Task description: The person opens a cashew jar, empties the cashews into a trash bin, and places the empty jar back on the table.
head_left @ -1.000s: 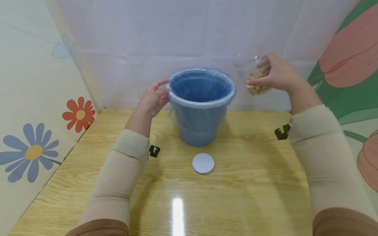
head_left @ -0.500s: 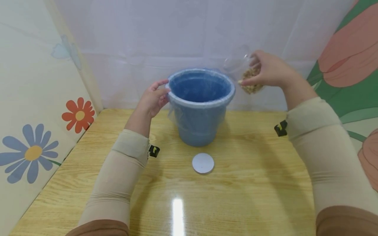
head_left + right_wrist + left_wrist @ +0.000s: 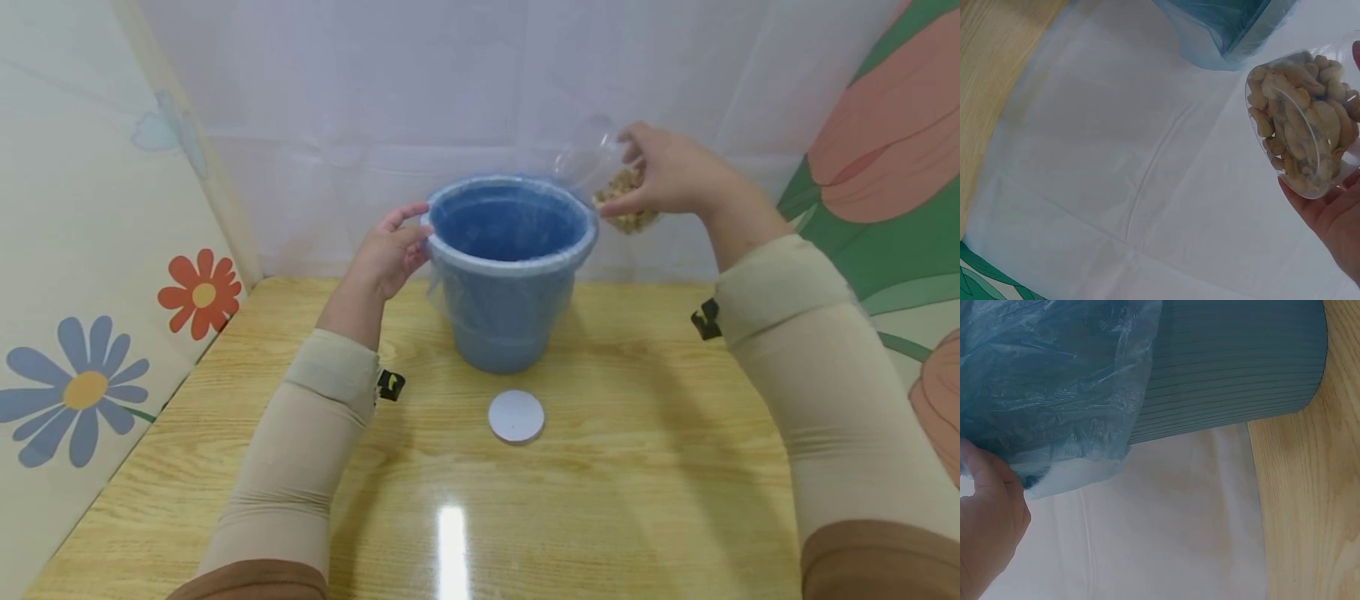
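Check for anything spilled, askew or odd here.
Nothing looks spilled or damaged. Slightly odd: the clear container in the right hand leans toward the blue bin with nut-like pieces inside, and the bin's plastic liner hangs crumpled rather than smooth.

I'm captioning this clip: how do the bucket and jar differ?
The bucket is blue; the jar is clear. The bucket is larger than the jar. The bucket stands upright on the table; the jar is held tilted in the right hand. Both are containers.
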Demonstrator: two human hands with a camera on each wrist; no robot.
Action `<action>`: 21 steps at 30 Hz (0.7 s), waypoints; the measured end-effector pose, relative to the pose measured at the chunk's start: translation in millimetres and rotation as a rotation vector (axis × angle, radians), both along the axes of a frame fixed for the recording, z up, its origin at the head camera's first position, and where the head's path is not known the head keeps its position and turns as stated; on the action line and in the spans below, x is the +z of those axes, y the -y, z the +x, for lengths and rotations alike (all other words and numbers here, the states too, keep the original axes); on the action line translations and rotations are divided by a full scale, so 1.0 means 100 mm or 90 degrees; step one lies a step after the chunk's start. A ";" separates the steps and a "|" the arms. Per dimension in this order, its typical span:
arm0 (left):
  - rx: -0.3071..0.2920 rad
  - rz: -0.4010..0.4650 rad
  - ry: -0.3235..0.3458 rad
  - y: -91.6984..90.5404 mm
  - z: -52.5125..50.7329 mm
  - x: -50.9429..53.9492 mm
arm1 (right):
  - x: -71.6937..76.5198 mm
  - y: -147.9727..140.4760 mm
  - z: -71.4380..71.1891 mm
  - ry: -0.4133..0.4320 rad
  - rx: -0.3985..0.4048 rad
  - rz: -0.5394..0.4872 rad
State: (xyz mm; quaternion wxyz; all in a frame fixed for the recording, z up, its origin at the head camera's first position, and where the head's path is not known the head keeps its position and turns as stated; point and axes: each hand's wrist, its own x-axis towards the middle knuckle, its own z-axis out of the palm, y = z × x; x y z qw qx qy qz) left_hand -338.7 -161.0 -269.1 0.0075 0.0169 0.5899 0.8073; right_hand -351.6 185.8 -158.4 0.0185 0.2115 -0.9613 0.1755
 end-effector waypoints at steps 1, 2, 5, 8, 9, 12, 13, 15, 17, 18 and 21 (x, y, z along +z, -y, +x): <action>-0.001 0.000 -0.001 0.00 0.00 0.00 | 0.01 0.00 0.00 -0.001 0.000 0.004; -0.001 -0.001 -0.001 0.00 0.00 0.00 | 0.01 0.01 0.00 -0.002 -0.001 0.008; -0.003 -0.004 -0.003 -0.01 0.00 0.00 | 0.03 0.03 0.00 -0.004 0.000 0.026; -0.002 -0.009 -0.003 0.00 0.00 0.00 | 0.05 0.05 0.00 -0.011 0.009 0.046; -0.001 -0.009 -0.004 0.00 0.00 0.00 | 0.05 0.06 0.00 -0.013 0.013 0.051; -0.003 -0.009 -0.004 0.00 -0.01 0.00 | 0.07 0.09 0.00 -0.020 0.023 0.063; -0.004 -0.008 -0.003 0.00 -0.01 0.00 | 0.08 0.11 0.00 -0.021 0.026 0.065; -0.007 -0.009 -0.002 0.00 -0.01 0.00 | 0.09 0.13 0.00 -0.029 0.032 0.077; -0.009 -0.008 0.000 0.00 -0.01 0.00 | 0.09 0.15 0.00 -0.037 0.036 0.093; -0.010 -0.008 0.001 0.00 0.00 0.00 | 0.09 0.17 0.00 -0.041 0.037 0.100; -0.012 -0.008 0.002 -0.01 0.00 0.01 | 0.09 0.19 -0.01 -0.045 0.037 0.118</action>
